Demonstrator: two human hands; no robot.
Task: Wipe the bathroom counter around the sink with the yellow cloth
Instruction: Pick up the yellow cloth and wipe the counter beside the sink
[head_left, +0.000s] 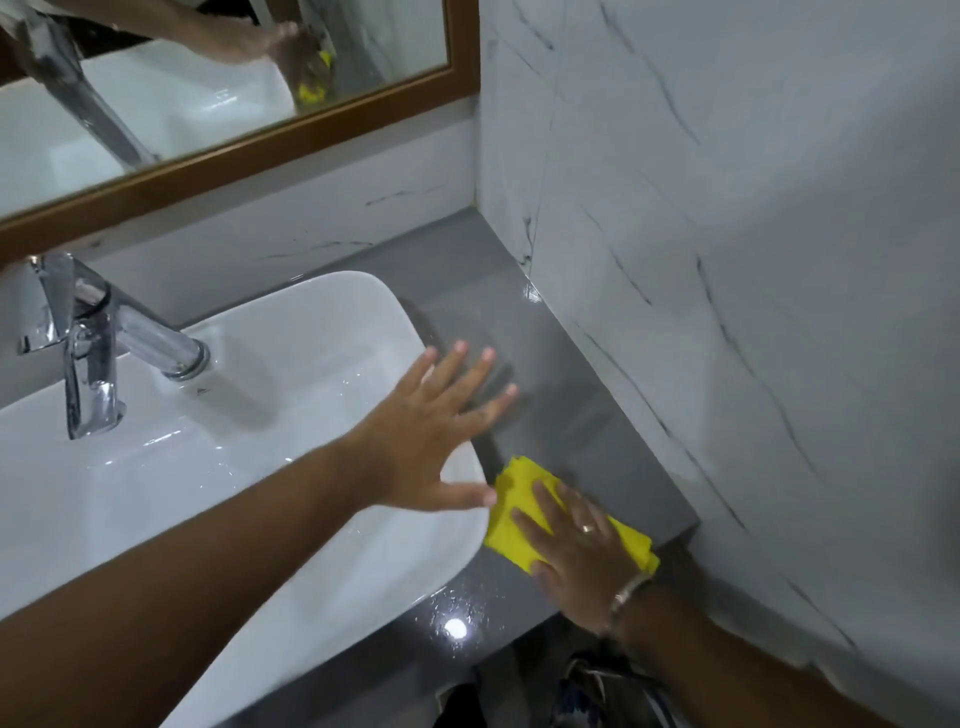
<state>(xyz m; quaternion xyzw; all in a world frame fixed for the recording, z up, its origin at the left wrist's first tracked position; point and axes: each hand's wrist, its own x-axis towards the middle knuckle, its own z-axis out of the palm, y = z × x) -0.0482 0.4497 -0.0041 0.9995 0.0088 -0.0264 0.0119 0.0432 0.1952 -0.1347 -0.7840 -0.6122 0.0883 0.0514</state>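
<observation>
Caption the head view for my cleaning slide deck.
Right hand presses yellow cloth flat on grey counter beside white sink; left hand hovers spread.

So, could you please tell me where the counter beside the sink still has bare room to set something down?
The grey counter is bare behind the left hand, between the sink, the mirror wall and the marble side wall. The front strip is crowded: the right hand presses the yellow cloth there, close to the sink's corner.

The sink (260, 415) sits on the counter (545, 364); tap (93, 338) far left, cloth (514, 519) right of the sink, near edge.
</observation>
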